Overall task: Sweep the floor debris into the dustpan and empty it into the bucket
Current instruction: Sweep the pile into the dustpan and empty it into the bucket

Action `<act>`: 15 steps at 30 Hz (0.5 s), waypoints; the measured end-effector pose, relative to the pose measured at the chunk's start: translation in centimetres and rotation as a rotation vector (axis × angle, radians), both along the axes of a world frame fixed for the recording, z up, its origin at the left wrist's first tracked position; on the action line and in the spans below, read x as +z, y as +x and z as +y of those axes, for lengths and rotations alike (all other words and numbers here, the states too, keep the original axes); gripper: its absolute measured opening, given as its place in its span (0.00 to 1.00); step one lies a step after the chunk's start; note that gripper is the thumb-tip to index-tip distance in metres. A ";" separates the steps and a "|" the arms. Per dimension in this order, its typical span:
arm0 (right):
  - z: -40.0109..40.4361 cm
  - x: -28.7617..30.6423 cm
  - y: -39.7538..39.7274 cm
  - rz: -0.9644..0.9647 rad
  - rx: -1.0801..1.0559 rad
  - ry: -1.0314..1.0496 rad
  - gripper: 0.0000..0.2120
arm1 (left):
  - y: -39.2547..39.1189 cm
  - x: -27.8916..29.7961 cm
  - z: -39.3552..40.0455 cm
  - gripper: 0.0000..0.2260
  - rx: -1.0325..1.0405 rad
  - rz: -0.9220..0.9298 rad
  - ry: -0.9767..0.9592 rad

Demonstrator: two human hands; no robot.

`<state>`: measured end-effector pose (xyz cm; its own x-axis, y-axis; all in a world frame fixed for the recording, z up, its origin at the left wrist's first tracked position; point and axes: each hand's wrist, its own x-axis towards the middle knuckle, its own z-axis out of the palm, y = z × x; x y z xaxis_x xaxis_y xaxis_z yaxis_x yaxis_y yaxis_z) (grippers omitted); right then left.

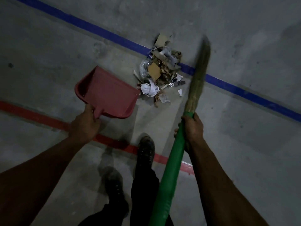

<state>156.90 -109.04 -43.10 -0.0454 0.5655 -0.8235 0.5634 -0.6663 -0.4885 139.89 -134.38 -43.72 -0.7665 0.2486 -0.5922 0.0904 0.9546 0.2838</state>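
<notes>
Gripping the dustpan (106,92) by its short handle, the left hand (84,124) has its fingers curled round the stub at the near end. The dustpan is pink-red, its tray is empty, and its open lip points toward the debris (160,74). The lip's far corner lies just beside the near edge of the pile; whether the lip touches the floor (48,54) cannot be told.

The right hand (192,128) is closed round the broom (193,88) at the top of the green handle, where the handle meets the bundled straw. The green handle runs down and back beside the right forearm toward the bottom edge of the view. The straw head reaches forward, to the right of the debris, and crosses the blue line (244,92). Its tip is blurred (contact with the floor cannot be judged).

The debris sits in one loose pile on the grey concrete floor, between the dustpan and the broom head. It holds brown cardboard pieces, crumpled white paper, clear wrapping and small scraps. The far part of the pile lies over the blue line, which runs diagonally from upper left to lower right. One small white scrap lies apart from the pile, near the broom straw.

A red line (40,118) crosses the floor nearer the person, passing under the left hand and behind the dustpan handle. Two dark shoes (145,149) and dark trouser legs show at the bottom centre; the forward shoe stands on the red line.
</notes>
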 end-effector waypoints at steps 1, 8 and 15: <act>-0.3 0.3 1.2 -0.020 -0.020 -0.010 0.17 | 0.2 0.2 -0.4 0.18 -0.002 -0.005 -0.003; -5.9 -2.8 2.1 -0.053 -0.011 -0.092 0.14 | 2.1 0.0 -3.4 0.19 -0.038 -0.010 0.041; -9.0 -2.7 -0.9 0.044 0.120 -0.077 0.17 | 4.2 -0.1 -5.7 0.18 -0.043 -0.036 0.065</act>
